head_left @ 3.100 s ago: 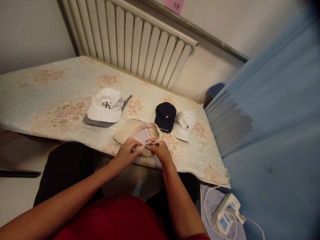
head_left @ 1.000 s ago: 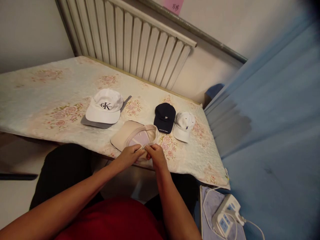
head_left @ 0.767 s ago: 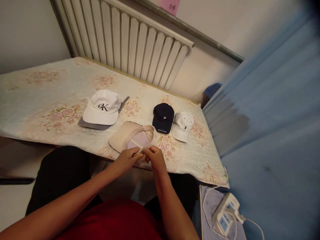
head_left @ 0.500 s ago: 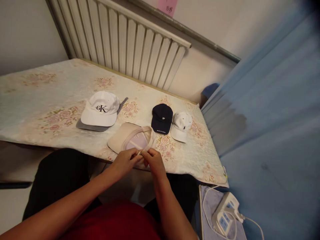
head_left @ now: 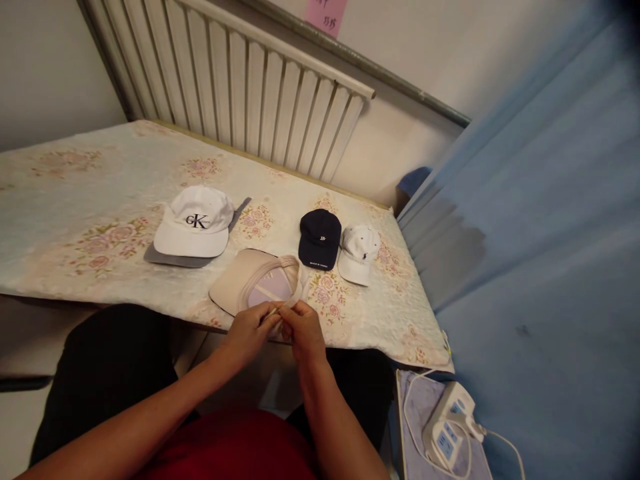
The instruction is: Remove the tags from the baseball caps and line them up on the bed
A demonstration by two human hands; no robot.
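Observation:
A beige cap [head_left: 235, 280] lies upside down at the near edge of the floral-clothed table [head_left: 75, 200], its pale lilac lining facing up. My left hand [head_left: 249, 331] and my right hand [head_left: 301, 329] meet at the cap's back edge. Both pinch its thin beige strap [head_left: 278, 307], fingers closed. A white cap with black letters [head_left: 196, 221] rests on a grey cap [head_left: 173, 256] to the left. A navy cap [head_left: 320, 239] and a small white cap [head_left: 357, 252] sit to the right.
A white ribbed radiator [head_left: 240, 87] runs behind the table. A blue curtain [head_left: 540, 233] hangs on the right. On the floor at lower right lies a white power strip [head_left: 447, 427] with cables on a grey cloth. A pink note [head_left: 326, 13] is stuck above the radiator.
My hands have drawn closer together on the strap at the cap's back edge. The view has shifted a little, so everything sits lower and further left.

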